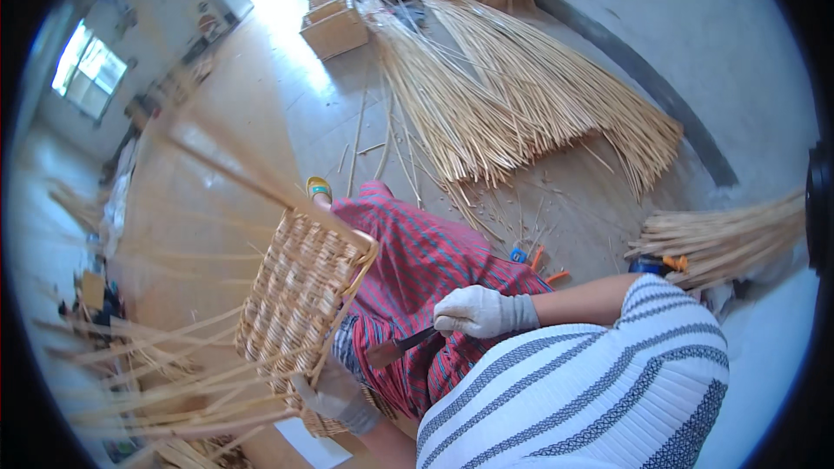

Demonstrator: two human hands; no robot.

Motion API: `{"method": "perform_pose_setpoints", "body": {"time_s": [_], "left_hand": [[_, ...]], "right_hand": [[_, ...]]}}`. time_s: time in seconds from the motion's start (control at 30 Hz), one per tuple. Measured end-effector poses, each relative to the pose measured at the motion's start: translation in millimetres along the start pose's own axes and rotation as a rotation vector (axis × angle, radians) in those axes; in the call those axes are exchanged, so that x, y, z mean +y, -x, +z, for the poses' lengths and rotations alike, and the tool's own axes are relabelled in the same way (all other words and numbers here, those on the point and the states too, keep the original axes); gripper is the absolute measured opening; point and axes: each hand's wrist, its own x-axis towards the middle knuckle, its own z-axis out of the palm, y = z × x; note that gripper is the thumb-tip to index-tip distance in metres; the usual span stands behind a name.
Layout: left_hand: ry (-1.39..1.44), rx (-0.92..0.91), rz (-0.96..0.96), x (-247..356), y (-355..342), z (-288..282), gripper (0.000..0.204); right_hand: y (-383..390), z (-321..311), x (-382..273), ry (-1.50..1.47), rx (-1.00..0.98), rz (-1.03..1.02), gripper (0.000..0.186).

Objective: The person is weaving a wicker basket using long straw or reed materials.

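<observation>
My right hand (476, 311), in a white knitted glove, is closed round a short tool (387, 352) with a dark shaft and a broad brown end. The tool points left over my lap, its end apart from the weaving. A partly woven wicker basket (291, 295) is tilted up at my left, long loose canes (174, 408) fanning out from it. At its lower edge my left hand (339, 395), gloved too, grips the basket; some fingers are hidden behind the wicker. A checked red cloth (417, 247) covers my lap.
Large bundles of cane (521, 95) lie on the floor ahead, another bundle (730, 234) at the right. Orange-handled tools (543, 262) and cane scraps lie right of my lap. A wooden box (334, 28) stands farther off. The white wall (695, 35) bounds the right side.
</observation>
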Motion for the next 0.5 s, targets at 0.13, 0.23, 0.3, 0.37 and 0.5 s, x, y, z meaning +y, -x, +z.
{"method": "perform_pose_setpoints", "body": {"time_s": [0.13, 0.23, 0.3, 0.37, 0.5], "left_hand": [[0.063, 0.017, 0.035, 6, 6, -4, 0.05], [0.061, 0.05, 0.018, 8, 6, -14, 0.05], [0.055, 0.075, -0.001, 10, 6, -20, 0.05], [0.05, 0.086, -0.015, 10, 7, -24, 0.051], [0.035, 0.08, -0.046, 3, 4, -28, 0.051]], "right_hand": [[-13, -8, 2, -0.149, 0.053, 0.02, 0.034], [-19, -9, 8, -0.306, 0.134, 0.118, 0.035], [-21, -13, 14, -0.582, 0.275, 0.262, 0.036], [-21, -22, 25, -0.767, 0.494, 0.278, 0.038], [-8, -51, 76, -0.886, 0.776, 0.396, 0.038]]}}
